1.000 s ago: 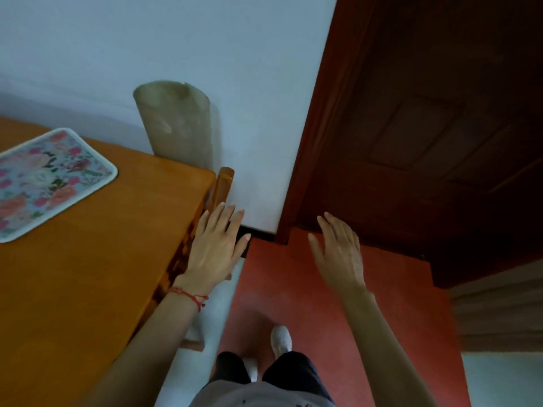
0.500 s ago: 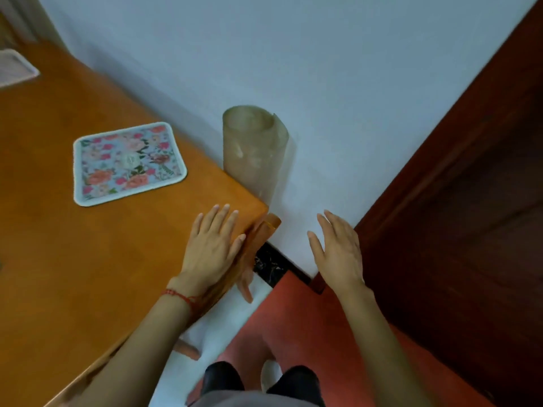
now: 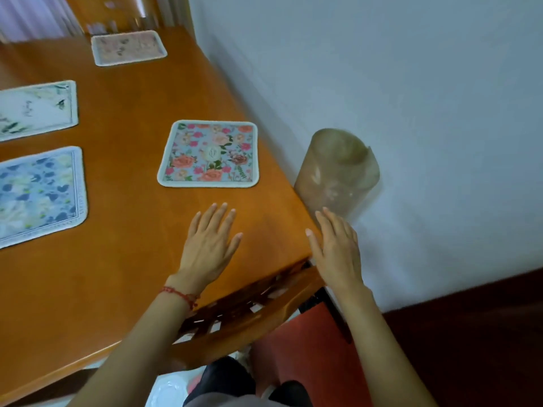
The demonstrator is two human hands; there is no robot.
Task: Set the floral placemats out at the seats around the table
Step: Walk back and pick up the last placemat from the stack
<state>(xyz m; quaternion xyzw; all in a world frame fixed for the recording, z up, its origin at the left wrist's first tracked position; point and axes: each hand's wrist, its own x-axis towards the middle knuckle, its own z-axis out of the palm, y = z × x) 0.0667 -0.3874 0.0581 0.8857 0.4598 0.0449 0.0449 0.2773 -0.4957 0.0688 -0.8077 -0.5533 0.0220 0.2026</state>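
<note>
The pink-rose placemat (image 3: 209,154) lies flat on the wooden table (image 3: 123,259), near the corner by the wall. More mats show now than half a second ago: a blue one (image 3: 39,195), a pale one (image 3: 36,108), a far one (image 3: 127,48). My left hand (image 3: 210,245) hovers just short of the rose placemat, fingers straight and spread; my right hand (image 3: 336,251), equally empty, hangs off the corner beside a rolled translucent sheet (image 3: 338,171).

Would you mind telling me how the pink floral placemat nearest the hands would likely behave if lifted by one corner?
The pink floral placemat lies flat and thin on the orange wooden table, so it probably droops. Its stitched border suggests light fabric. It would likely slide easily on the glossy wood.
</note>
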